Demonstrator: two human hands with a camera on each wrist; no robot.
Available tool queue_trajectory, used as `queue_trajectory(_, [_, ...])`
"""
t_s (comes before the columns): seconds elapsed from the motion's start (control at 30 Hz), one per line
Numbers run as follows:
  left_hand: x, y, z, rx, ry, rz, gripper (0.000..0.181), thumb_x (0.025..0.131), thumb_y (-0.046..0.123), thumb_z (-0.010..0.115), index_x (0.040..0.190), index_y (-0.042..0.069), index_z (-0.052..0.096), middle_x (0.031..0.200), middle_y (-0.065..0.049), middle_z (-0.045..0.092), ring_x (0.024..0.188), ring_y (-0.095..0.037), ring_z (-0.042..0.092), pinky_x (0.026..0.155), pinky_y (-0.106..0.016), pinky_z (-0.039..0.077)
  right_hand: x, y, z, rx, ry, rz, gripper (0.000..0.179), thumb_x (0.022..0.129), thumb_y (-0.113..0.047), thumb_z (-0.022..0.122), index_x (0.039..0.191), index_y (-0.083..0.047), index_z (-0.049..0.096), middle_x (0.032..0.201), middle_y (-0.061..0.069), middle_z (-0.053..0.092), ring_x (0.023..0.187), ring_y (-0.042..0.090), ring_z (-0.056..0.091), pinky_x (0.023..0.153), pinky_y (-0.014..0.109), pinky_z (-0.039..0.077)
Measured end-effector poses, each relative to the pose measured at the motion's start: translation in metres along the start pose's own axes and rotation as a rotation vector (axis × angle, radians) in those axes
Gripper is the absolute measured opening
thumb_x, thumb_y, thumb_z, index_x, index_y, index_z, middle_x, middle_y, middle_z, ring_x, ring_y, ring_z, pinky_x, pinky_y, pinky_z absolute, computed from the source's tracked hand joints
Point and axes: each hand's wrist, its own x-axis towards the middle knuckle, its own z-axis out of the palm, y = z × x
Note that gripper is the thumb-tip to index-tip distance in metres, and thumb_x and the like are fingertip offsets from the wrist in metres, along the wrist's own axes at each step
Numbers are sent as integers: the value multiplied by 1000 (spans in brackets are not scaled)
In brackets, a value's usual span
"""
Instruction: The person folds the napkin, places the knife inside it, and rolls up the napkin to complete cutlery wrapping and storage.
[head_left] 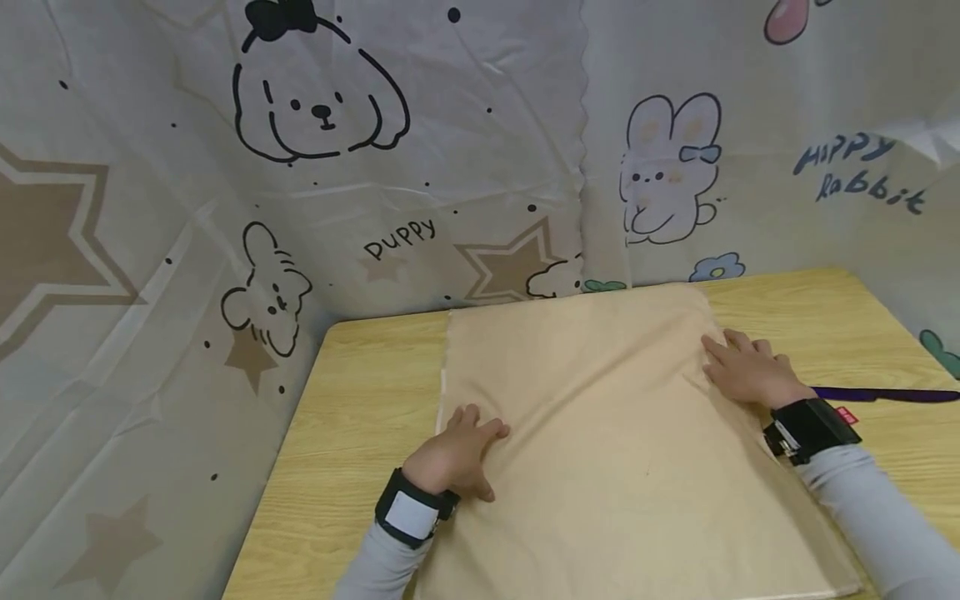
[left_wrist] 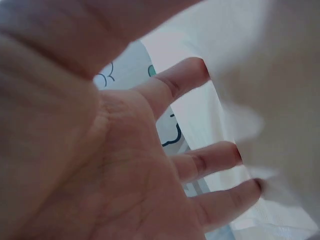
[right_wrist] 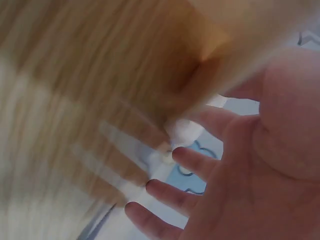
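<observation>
A beige cloth [head_left: 600, 467] lies spread on the table, with a diagonal crease running across its upper half. Its layered edges show at the lower right. Near the left edge, my left hand [head_left: 457, 454] rests on it with fingers spread; in the left wrist view, the fingertips of that hand [left_wrist: 115, 165] touch the pale fabric [left_wrist: 280, 100]. My right hand [head_left: 750, 367] lies at the cloth's upper right edge with its fingers extended. From the right wrist, the fingers of that hand [right_wrist: 170, 200] look fairly straight, and the fingertips are at the wooden surface beside the raised fabric.
A long, thin dark purple object [head_left: 885, 394] lies on the wood-grain table [head_left: 352, 400], partly behind my right wrist. A pale sheet [head_left: 480, 125] printed with cartoon animals and stars hangs behind and to the left of the table.
</observation>
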Motion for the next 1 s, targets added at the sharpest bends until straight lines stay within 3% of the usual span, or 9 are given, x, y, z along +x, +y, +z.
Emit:
queue_trajectory(0.13, [0,-4,2,2,24,31,91,54,26,94,135,22,53,119,-10,41,120,-30,36,77,-43,51,-3,2,0,-16,44,1,61,103,-30,40,151,3,24,150,37,10,124,63,14,92,80,19])
queue_trajectory(0.3, [1,-2,3,10,43,21,96,51,27,95,135,23,48,119,-9,42,119,-29,38,72,-47,50,-19,-17,17,-124,249,-66,62,99,-27,50,150,3,31,151,34,19,131,58,15,99,75,19])
queue_trajectory(0.37, [0,-1,4,17,41,12,98,51,28,95,136,23,46,120,-9,42,121,-31,37,76,-53,49,-28,-26,27,-139,281,-110,65,97,-30,53,149,4,32,150,35,24,132,55,17,104,72,20])
queue_trajectory(0.5, [-1,0,3,18,34,-3,104,48,28,96,139,23,44,124,-11,41,124,-33,34,80,-62,46,-44,-31,40,-73,194,-145,82,95,-44,56,148,12,26,148,40,21,133,56,17,107,69,19])
queue_trajectory(0.7, [-4,0,3,31,18,-32,115,46,30,96,145,21,40,136,-15,36,131,-36,28,85,-63,45,-52,-9,46,-30,129,-162,109,86,-64,56,147,19,17,151,39,14,135,53,15,106,69,20])
queue_trajectory(0.87, [-3,1,4,26,-3,-53,119,44,30,97,147,20,39,139,-16,34,133,-38,26,88,-61,45,-59,-3,45,-1,94,-173,114,84,-67,56,149,15,12,153,37,10,138,50,8,103,75,12])
queue_trajectory(1.0, [-4,2,5,12,-7,-27,118,45,33,97,147,18,38,138,-18,34,132,-40,26,88,-54,49,-69,-8,42,-1,115,-188,114,78,-70,60,152,8,20,154,33,16,137,52,10,103,76,10])
